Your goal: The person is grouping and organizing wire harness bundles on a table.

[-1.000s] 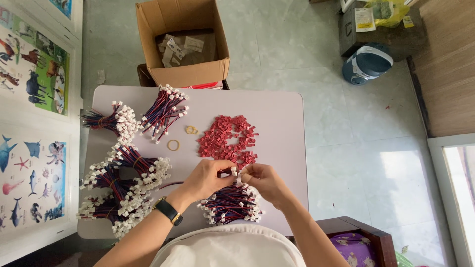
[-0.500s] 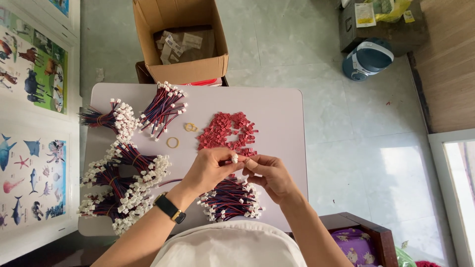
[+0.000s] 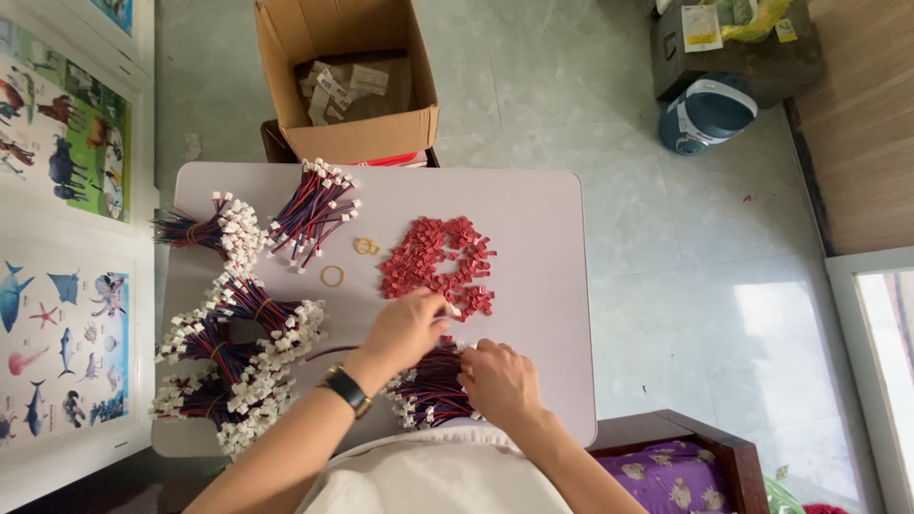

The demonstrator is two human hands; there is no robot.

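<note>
Looking straight down at a pale tabletop (image 3: pixel 533 200) here. The left hand (image 3: pixel 407 328), the one with a dark wristwatch (image 3: pixel 346 389), is up at the near edge of a pile of small red connector housings (image 3: pixel 435 259), fingers pinched around a little white-tipped piece, though it's too small to make out properly. The right hand (image 3: pixel 497 381) sits on a loose bundle of red-and-blue wires (image 3: pixel 430 388) right in front of the person, fingers curled down into it and gripping the wires. Off to the left there's a big heap of finished wire bundles with white plugs (image 3: pixel 238 352), plus two more bundles (image 3: pixel 271 221) further back. A couple of rubber bands (image 3: pixel 333 276) lie between those and the red pile. An open cardboard box (image 3: pixel 347 76) stands on the floor beyond the tabletop, and animal posters (image 3: pixel 62 238) cover the left side.
</note>
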